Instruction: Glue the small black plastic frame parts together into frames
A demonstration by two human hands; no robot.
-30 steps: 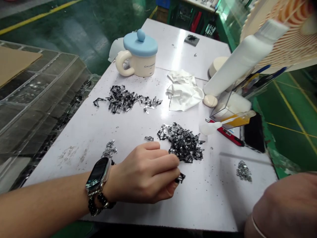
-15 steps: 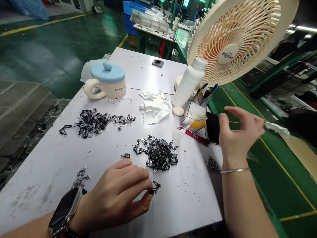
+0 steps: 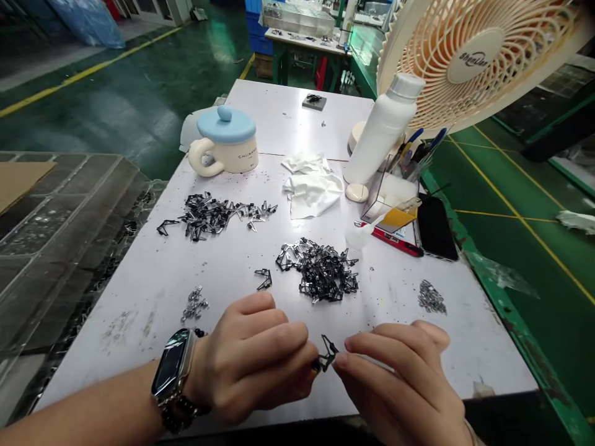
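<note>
Black clip (image 3: 328, 354): located between the two hands, at the near side of the white tabletop (image 3: 232, 260).

Left hand (image 3: 263, 359): enters from the lower left with the forearm low, back of the hand upward and fingers curled inward. Grip is closed, pinching the left end of the clip at the fingertips. A watch (image 3: 173, 365) and a beaded bracelet (image 3: 174, 410) encircle the wrist.

Right hand (image 3: 400, 378): enters from the lower edge and points left, fingers extended side by side. The foremost fingertips are set close together at the right end of the clip. They appear to touch it; whether they grip it cannot be told.

Adjacent parts: a pile of dark clips (image 3: 328, 272) lies just beyond the hands. One loose clip (image 3: 264, 279) lies left of that pile. Small metal pieces (image 3: 432, 297) lie to the right.

Obscured areas: the left fingertips cover one end of the clip. The left thumb is largely hidden below the curled fingers. The left forearm and right wrist are cut off by the frame. Clips in the pile overlap and cannot be separated by eye
</note>
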